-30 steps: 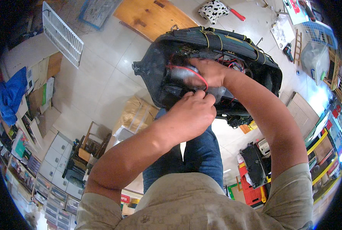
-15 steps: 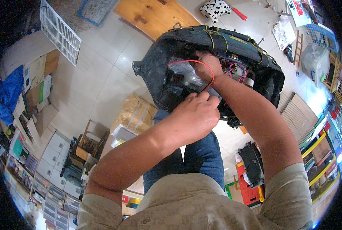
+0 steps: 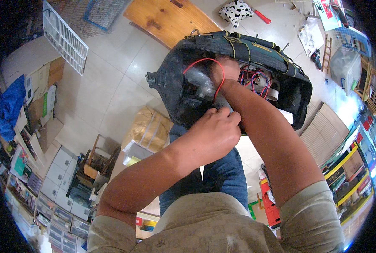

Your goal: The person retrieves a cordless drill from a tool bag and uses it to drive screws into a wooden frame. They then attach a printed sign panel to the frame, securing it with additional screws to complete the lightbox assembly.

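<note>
A black tool bag point(image 3: 167, 97) gapes before me, above my thighs. My right hand point(image 3: 225, 71) reaches deep inside it, near the far wall; its fingers are hidden. At the near rim my left hand point(image 3: 217, 130) is closed, its curled fingers apparently gripping the bag's edge. A red cable point(image 3: 205, 59) arches over the bag's inside and drops toward the left hand's fingertips; whether they also pinch it is unclear. A clear plastic bag point(image 3: 200, 82) lies inside beside the right hand. Red and blue wires point(image 3: 255, 80) and a white roll point(image 3: 272, 94) sit to its right.
A wooden bench point(image 3: 171, 21) stands beyond the bag, with a spotted cushion point(image 3: 236, 12) to its right. A tan package point(image 3: 148, 128) lies near left. A white wire rack point(image 3: 65, 40) stands far left. At right are a wire grid point(image 3: 325, 135) and a lidded plastic box point(image 3: 346, 69).
The red cable's loop has shifted left and narrowed. My right forearm has moved slightly down and left, uncovering more wires. A white patch now shows by the bag's near right rim.
</note>
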A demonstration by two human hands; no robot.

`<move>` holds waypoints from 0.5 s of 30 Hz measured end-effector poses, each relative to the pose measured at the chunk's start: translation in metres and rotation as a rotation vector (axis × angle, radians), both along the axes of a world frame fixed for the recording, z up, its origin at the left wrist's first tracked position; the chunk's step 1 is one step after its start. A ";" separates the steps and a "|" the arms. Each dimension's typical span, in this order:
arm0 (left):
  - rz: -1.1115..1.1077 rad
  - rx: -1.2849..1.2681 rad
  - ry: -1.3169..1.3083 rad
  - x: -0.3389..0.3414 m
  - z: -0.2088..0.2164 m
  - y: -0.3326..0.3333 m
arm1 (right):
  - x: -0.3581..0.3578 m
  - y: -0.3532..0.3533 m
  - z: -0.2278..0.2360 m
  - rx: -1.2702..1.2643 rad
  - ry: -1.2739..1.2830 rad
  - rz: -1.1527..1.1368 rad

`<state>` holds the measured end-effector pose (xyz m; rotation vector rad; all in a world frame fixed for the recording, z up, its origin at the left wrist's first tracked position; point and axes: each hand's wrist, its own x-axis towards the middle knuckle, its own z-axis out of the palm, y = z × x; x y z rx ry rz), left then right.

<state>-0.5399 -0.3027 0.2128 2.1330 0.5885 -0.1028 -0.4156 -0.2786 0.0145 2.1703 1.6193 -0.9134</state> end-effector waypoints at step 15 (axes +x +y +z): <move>0.032 -0.005 -0.043 0.000 -0.005 -0.012 | 0.017 -0.018 0.010 0.420 0.346 0.010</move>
